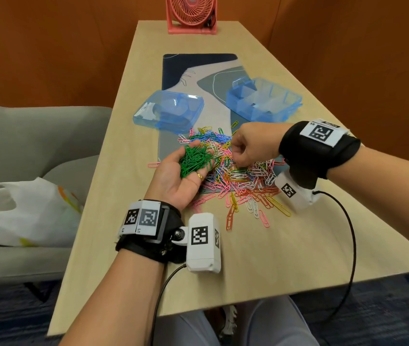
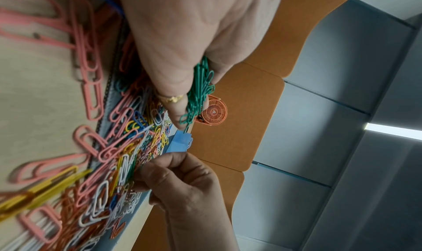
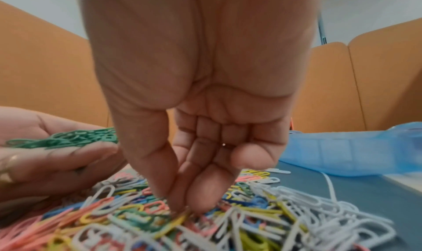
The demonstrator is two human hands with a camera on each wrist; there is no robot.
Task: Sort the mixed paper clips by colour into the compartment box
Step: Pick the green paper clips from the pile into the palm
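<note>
A heap of mixed coloured paper clips (image 1: 243, 176) lies on the mat and spills onto the table toward me. My left hand (image 1: 173, 181) is palm up at the heap's left edge, cupped under a bunch of green clips (image 1: 194, 161) that lies loose on its palm and fingers. My right hand (image 1: 238, 151) reaches down into the heap (image 3: 228, 227), thumb and forefinger tips pinched together on a clip (image 3: 182, 208); I cannot tell its colour. The blue compartment box (image 1: 248, 113) stands open behind the heap on the right; its compartments look empty.
The box's blue lid (image 1: 168, 111) lies at the back left of the heap on the patterned mat (image 1: 198, 66). A pink fan (image 1: 192, 13) stands at the table's far end. A grey sofa with a white plastic bag (image 1: 23, 211) is to the left.
</note>
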